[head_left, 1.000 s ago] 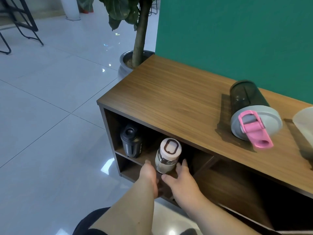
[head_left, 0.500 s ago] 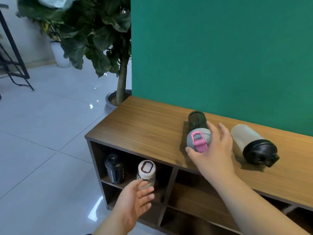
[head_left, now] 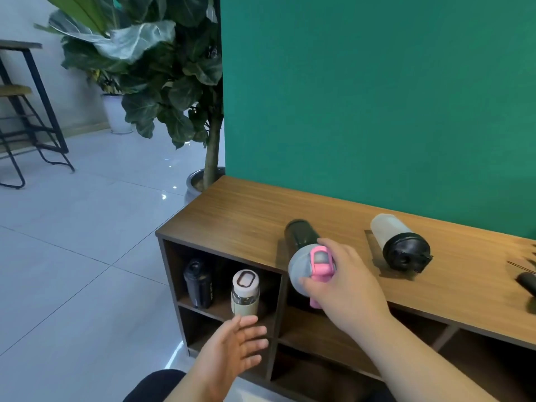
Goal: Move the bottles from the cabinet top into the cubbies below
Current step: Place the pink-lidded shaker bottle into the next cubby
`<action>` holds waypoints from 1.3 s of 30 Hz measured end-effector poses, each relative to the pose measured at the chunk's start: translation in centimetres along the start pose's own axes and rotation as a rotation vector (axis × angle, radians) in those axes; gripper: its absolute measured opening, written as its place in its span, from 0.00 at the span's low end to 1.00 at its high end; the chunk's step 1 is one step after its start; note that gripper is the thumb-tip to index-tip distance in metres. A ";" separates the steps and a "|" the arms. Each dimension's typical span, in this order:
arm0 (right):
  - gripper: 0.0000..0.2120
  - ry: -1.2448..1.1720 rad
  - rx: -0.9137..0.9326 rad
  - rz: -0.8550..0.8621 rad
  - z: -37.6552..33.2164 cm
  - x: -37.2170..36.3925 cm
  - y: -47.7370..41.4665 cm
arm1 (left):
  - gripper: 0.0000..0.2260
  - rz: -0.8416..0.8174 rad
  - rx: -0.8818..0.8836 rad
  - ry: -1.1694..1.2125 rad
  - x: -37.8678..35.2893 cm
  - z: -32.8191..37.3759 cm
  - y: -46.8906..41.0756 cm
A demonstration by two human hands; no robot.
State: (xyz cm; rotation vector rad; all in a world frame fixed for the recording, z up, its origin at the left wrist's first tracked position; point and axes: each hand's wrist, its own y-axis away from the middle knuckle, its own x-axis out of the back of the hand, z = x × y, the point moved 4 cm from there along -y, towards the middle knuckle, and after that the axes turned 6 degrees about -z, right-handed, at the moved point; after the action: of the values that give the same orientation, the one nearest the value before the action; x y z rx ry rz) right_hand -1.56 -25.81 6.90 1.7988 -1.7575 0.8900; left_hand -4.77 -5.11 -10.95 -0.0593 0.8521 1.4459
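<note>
A dark bottle with a grey lid and pink flip cap [head_left: 303, 250] lies on the wooden cabinet top [head_left: 237, 216], its lid past the front edge. My right hand [head_left: 342, 288] is closed around that lid. A frosted bottle with a black lid [head_left: 398, 242] lies on its side further right on the top. In the upper left cubby [head_left: 223, 265] stand a black bottle [head_left: 198, 282] and a white-capped bottle [head_left: 245, 294]. My left hand [head_left: 235, 352] hovers open in front of the cubbies, below the white-capped bottle, holding nothing.
A green wall panel [head_left: 377, 105] rises behind the cabinet. A potted leafy plant [head_left: 174, 91] stands at the cabinet's left end. A dark object [head_left: 526, 281] lies at the right edge of the top. A black metal stool [head_left: 26, 111] stands on the tiled floor at left.
My hands left the white-capped bottle in the cubby. My right hand rose to the top and closed on the pink-capped bottle, pulling its lid over the front edge. My left hand opened.
</note>
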 end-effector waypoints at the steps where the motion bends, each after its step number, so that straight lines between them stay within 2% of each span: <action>1: 0.33 -0.048 0.016 0.002 -0.5 0.6 1.7 | 0.25 0.007 -0.014 0.026 -0.3 -0.4 0.4; 4: 0.24 -0.128 0.013 -0.009 -1.2 2.6 5.8 | 0.22 0.015 -0.036 0.116 -2.0 -1.9 1.4; 8: 0.16 -0.286 -0.118 -0.118 0.3 3.3 8.8 | 0.25 -0.036 -0.047 0.142 -5.9 -4.1 2.1; 13: 0.15 -0.218 -0.275 -0.148 4.0 1.8 9.7 | 0.20 0.002 0.115 0.231 -8.3 -8.8 2.1; 16: 0.24 -0.173 -0.308 -0.144 5.6 0.4 9.5 | 0.16 0.034 0.199 0.268 -8.0 -10.5 0.8; 21: 0.58 -0.200 -0.322 -0.204 8.1 -4.7 8.4 | 0.20 0.105 0.368 0.389 -6.9 -12.5 -2.6; 23: 0.61 -0.168 -0.334 -0.181 9.8 -6.8 7.3 | 0.20 0.114 0.415 0.396 -6.6 -13.4 -4.0; 29: 0.50 -0.119 -0.346 -0.057 14.1 -10.3 2.7 | 0.20 0.124 0.430 0.345 -5.8 -14.3 -10.0; 34: 0.48 0.018 -0.330 -0.044 16.3 -10.9 -1.1 | 0.24 0.131 0.404 0.405 -6.8 -14.8 -14.0; 39: 0.34 0.112 -0.365 -0.092 17.1 -11.3 -2.8 | 0.30 0.175 0.351 0.520 -7.8 -14.4 -15.6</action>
State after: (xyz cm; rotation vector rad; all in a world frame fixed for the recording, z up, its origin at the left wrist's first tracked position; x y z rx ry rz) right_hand 3.73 -30.21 -12.57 1.5476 -1.6293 0.5762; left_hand 2.93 -21.87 -23.96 -0.1003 1.5599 1.4425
